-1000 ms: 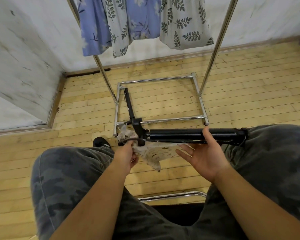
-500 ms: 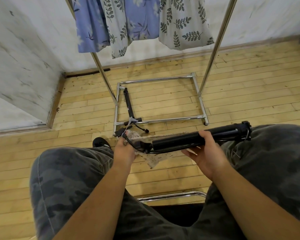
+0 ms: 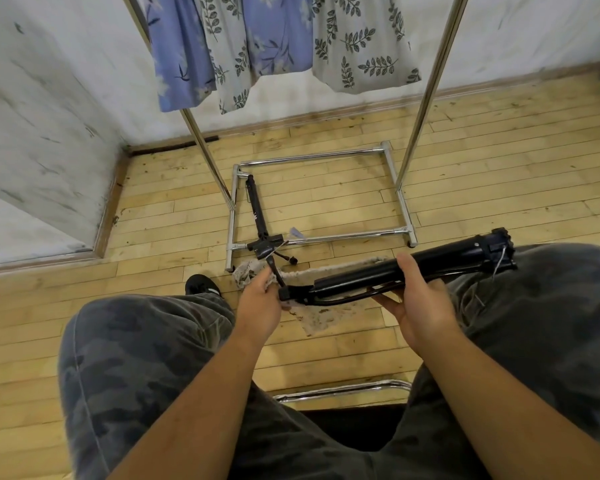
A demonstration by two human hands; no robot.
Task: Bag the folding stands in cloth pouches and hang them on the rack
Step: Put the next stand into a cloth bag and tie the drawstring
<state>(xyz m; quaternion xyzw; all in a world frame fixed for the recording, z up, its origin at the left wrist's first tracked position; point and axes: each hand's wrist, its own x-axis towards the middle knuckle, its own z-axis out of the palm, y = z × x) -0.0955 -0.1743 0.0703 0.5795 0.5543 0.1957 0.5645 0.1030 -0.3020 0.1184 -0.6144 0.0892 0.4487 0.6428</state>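
Observation:
A black folding stand (image 3: 440, 259) lies slanted between my knees, its far end raised over my right thigh. My right hand (image 3: 418, 299) grips its tube from below and behind. My left hand (image 3: 262, 299) pinches the mouth of a pale leaf-print cloth pouch (image 3: 321, 315) together with a thin black leg at the stand's near end. The pouch hangs slack under the stand. A second black folding stand (image 3: 258, 221) lies on the floor across the chrome rack base (image 3: 400, 202). Several filled pouches (image 3: 357, 43) hang from the rack above.
The rack's two chrome uprights (image 3: 426, 91) rise left and right of the hanging pouches. My camouflage-trousered knees flank the work, with a black shoe (image 3: 201, 285) by the left one. A chrome chair rail (image 3: 343, 391) shows below. White walls meet in a corner at left.
The stand tilted, its right end rising and its left end dropping toward my left hand. The pouch slid along under the stand, and my left hand shifted slightly right.

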